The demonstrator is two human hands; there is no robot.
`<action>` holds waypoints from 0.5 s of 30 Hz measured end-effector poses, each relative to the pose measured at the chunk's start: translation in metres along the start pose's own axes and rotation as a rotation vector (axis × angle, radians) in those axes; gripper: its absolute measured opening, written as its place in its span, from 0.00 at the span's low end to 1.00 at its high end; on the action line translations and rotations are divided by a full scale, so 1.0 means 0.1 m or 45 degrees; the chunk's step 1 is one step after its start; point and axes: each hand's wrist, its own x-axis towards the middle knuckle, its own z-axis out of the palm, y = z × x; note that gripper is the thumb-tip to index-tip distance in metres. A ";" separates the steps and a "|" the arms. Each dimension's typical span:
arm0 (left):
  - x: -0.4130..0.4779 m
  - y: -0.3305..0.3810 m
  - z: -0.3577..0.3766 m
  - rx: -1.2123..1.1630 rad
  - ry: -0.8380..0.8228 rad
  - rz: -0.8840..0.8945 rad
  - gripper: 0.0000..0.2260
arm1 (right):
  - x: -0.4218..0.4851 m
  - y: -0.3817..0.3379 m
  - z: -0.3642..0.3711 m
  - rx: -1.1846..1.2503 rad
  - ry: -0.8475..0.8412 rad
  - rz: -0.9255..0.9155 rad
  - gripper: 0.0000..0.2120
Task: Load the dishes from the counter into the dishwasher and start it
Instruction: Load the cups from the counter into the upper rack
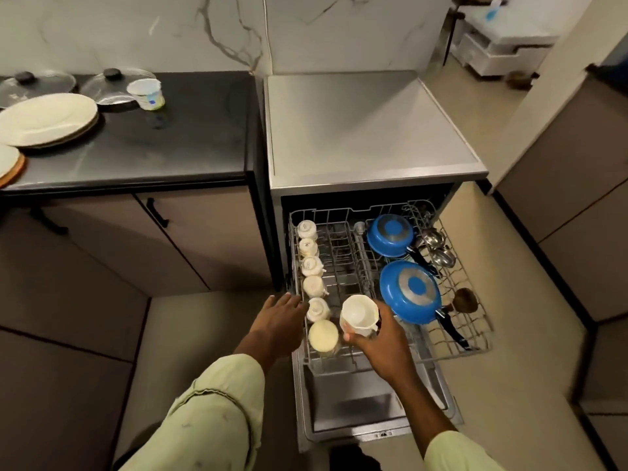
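Cups come first: the cream ceramic cup (359,314) is in your right hand (382,341). The fingers curl round its lower wall and its mouth is turned up toward the camera. You hold it just above the front of the pulled-out grey wire rack (441,355) of the steel-topped dishwasher (367,130).

Your left hand (278,321) is released, fingers straight, at the rack's left rim. Whether it touches the wire cannot be told. Just beside it runs a row of bottom-up white cups (312,266), ending in a pale yellow cup (323,335). Two blue pans (410,292) lie inverted on the right side of the rack.

The cup should feel light and stiff. Its glaze is probably slick, and it will likely chip if knocked against the wire or its neighbours. Keep your grip round the body, turn it mouth-down and lower it gently into the free space right of the row.

On the dark desk (190,147), a stack of cream round plates (47,119), two glass lids with black knobs (112,86) and a white plastic tub (146,93) wait, well apart from the rack. The plates look heavier, so take them by opposite rims.
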 end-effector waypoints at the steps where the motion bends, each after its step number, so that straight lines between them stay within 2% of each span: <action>1: 0.12 0.04 -0.08 0.020 -0.026 -0.008 0.28 | 0.11 0.03 -0.06 -0.001 -0.026 0.009 0.34; 5: 0.76 0.08 -0.17 0.134 -0.047 -0.022 0.28 | 0.61 0.24 -0.23 -0.081 -0.143 0.040 0.34; 12: 2.03 -0.01 -0.16 0.300 -0.134 0.011 0.25 | 1.46 0.52 -0.22 -0.166 -0.178 0.026 0.30; 14: 2.43 -0.04 -0.10 0.414 -0.195 0.070 0.23 | 1.73 0.68 -0.17 -0.179 -0.186 0.012 0.30; 15: 2.59 -0.07 -0.10 0.634 -0.296 0.116 0.23 | 1.85 0.75 -0.14 -0.189 -0.180 0.008 0.30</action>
